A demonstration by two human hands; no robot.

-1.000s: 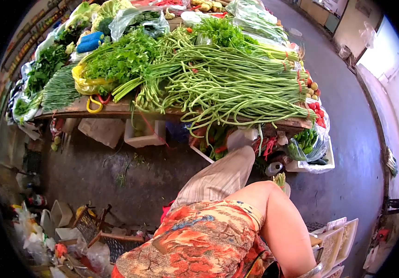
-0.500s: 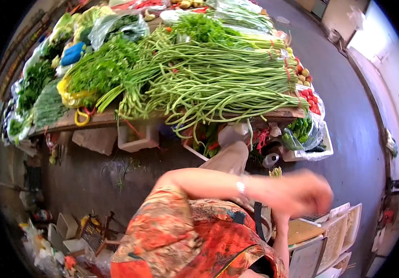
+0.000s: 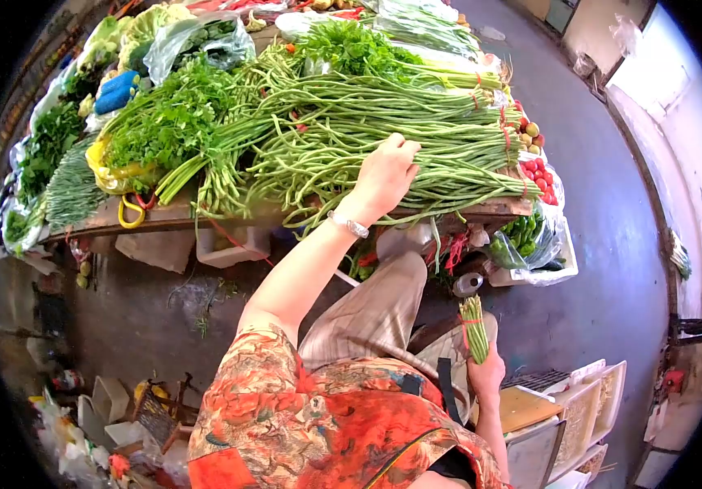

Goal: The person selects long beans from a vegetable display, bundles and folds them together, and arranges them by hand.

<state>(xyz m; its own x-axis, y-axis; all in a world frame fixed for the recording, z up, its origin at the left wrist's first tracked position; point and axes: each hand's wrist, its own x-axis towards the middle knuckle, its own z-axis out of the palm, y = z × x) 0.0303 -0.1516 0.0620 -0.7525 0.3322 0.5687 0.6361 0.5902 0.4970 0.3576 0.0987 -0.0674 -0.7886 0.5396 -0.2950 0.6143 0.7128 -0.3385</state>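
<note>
Over the pile of long green beans (image 3: 449, 122) is my left hand (image 3: 385, 175), a bracelet at its wrist. Its fingers are bent together against the beans, and whatever they pinch is hidden. My right hand (image 3: 488, 371), low on the right beside my knee, is closed round the lower end of a short bundle of green stalks (image 3: 474, 330). A red band ties that bundle, which stands upright. Red ties (image 3: 504, 130) also hold the long beans near their right ends. Leafy greens (image 3: 180, 122) lie to the left of the beans.
The wooden table edge (image 3: 98, 220) runs in front of me. A white box with green peppers (image 3: 567, 269) stands below its right end. White crates (image 3: 583, 416) are at the lower right. Plastic bags and scraps (image 3: 74, 440) lie lower left.
My left hand has come from the lower right, where it was blurred, up onto the long beans. My right hand and its whole bundle now show. The view has shifted slightly.
</note>
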